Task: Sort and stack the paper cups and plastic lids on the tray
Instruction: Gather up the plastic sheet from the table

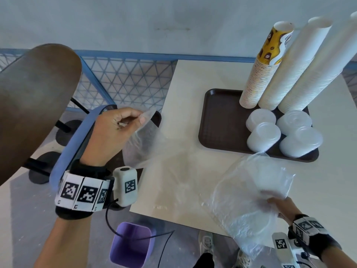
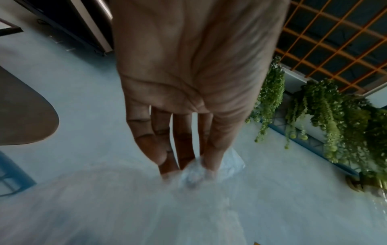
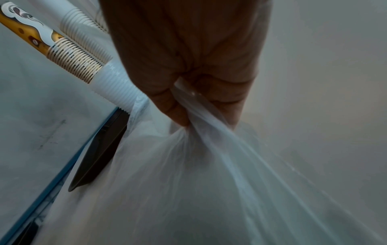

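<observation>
A brown tray (image 1: 218, 124) lies on the white table (image 1: 185, 78). At its far right stand three tall cup stacks: one yellow-patterned stack (image 1: 264, 62) and two white stacks (image 1: 295, 60). In front of them sit several short stacks of clear plastic lids (image 1: 264, 135). My left hand (image 1: 123, 120) pinches the edge of a clear plastic bag (image 1: 150, 140) left of the table; the left wrist view shows my fingers (image 2: 184, 149) on the crumpled plastic (image 2: 192, 174). My right hand (image 1: 280, 206) grips another clear plastic bag (image 1: 249, 192), bunched in its fist (image 3: 188, 102), near the table's front right.
A purple bin (image 1: 131, 244) stands on the floor below the table's front corner. A brown round tabletop (image 1: 32, 97) is at the left, with black chair legs under it. A blue mesh fence (image 1: 123, 78) runs behind. My shoes (image 1: 206, 244) show at the bottom.
</observation>
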A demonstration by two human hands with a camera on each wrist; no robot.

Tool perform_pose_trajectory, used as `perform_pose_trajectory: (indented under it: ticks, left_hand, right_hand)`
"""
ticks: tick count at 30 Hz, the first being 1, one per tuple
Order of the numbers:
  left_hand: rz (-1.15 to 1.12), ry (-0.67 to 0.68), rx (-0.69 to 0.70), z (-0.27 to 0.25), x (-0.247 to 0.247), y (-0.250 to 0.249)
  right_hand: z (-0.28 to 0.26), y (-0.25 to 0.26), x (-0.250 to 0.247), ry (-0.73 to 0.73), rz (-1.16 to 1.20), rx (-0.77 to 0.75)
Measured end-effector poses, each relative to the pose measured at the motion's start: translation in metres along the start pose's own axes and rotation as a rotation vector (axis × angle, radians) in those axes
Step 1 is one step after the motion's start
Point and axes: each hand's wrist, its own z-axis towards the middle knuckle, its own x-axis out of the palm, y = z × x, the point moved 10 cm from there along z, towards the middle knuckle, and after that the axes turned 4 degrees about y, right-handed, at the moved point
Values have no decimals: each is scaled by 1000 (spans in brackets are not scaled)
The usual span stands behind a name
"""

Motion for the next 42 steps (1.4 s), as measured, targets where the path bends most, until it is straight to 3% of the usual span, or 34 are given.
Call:
perform_pose_trajectory:
  ticks: [8, 14, 21, 24, 29, 33, 37, 42]
  left_hand:
    - [203, 278, -218, 37, 69, 80]
    - [353, 300, -347, 33, 147, 141]
    - [864, 571, -131, 2, 239, 140]
    - [956, 650, -154, -2, 251, 153]
    - [857, 506, -144, -1, 250, 140]
    - [629, 484, -416, -32, 247, 156]
    - [643, 469, -610, -79, 248, 161]
    - [670, 482, -648, -112, 269, 163]
  right_hand:
    - [6, -8, -3, -56, 5, 24]
    - [0, -4, -1, -68, 66, 34]
    - [-10, 4, 1, -42, 71, 38]
    - [-12, 6, 2, -29, 59, 39]
    - [-10, 6, 0, -23, 27, 39]
    - [-8, 3, 0, -5, 20, 35]
    - [-8, 1, 2, 30, 14, 36]
    - [-13, 7, 7, 60, 21, 40]
